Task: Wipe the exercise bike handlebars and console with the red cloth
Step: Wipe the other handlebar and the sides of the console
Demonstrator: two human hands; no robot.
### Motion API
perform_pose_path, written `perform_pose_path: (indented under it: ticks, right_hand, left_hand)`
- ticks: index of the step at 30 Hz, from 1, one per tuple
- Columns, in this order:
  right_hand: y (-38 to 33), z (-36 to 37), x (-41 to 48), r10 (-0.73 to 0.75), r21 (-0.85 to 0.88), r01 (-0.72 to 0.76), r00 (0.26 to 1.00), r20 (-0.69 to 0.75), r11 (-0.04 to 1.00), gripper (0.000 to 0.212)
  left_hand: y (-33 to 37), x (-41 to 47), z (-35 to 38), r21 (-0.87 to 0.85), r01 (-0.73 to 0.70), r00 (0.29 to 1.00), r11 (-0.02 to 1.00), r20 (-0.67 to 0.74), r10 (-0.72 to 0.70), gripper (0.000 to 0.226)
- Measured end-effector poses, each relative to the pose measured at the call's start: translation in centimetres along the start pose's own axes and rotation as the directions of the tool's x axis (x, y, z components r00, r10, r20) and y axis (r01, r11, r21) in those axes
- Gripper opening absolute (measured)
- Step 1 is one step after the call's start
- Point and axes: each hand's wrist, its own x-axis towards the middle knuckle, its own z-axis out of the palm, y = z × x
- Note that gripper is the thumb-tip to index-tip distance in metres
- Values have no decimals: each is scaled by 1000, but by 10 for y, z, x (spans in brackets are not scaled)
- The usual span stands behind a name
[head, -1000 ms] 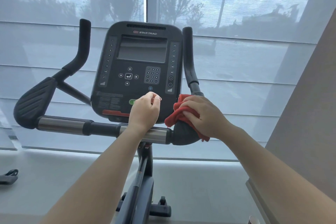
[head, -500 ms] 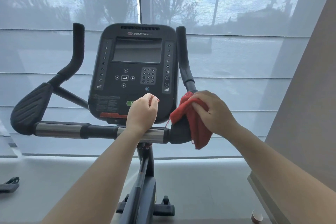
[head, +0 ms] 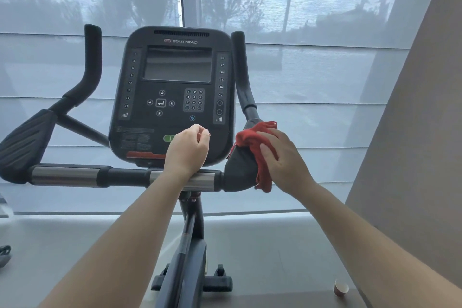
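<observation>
The exercise bike's black console (head: pixel 175 97) faces me at centre, with a dark screen and keypad. Its handlebar crossbar (head: pixel 65 175) runs left to right below it, with black paddle grips at both ends and upright horns behind. My right hand (head: pixel 282 160) presses the red cloth (head: pixel 250 140) flat against the outer side of the right paddle grip (head: pixel 241 170). Part of the cloth hangs below the hand. My left hand (head: pixel 187 150) is a loose fist resting by its wrist on the crossbar's steel section, in front of the console's lower edge, holding nothing.
A beige wall (head: pixel 420 132) rises close on the right. Shaded windows (head: pixel 312 57) stand behind the bike. The bike's post and base (head: pixel 192 277) reach down to the grey floor. A small red cup (head: pixel 341 288) sits on a ledge at lower right.
My right hand slid from the top of the right grip to its outer side and flattened, dragging the cloth along. My left fist stayed on the crossbar. The camera tilted slightly.
</observation>
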Motion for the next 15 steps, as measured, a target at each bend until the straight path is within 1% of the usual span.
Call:
perform_pose_path:
  ticks: [5, 8, 12, 15]
  right_hand:
    - [-4, 7, -25, -32, -32, 31, 999, -29, 999, 40]
    - [-7, 11, -37, -65, -69, 62, 997, -36, 996, 46]
    - [-12, 18, -47, -125, -158, 118, 991, -38, 980, 46]
    - [-12, 22, -48, -129, -211, 121, 991, -27, 970, 47]
  left_hand:
    - [2, -3, 0, 26, -20, 1000, 999, 9, 20, 28]
    - [3, -5, -2, 16, -37, 999, 999, 8, 37, 27]
    - [2, -4, -3, -9, -9, 1000, 1000, 3, 10, 28]
    - [1, -3, -3, -16, -4, 1000, 1000, 4, 4, 28]
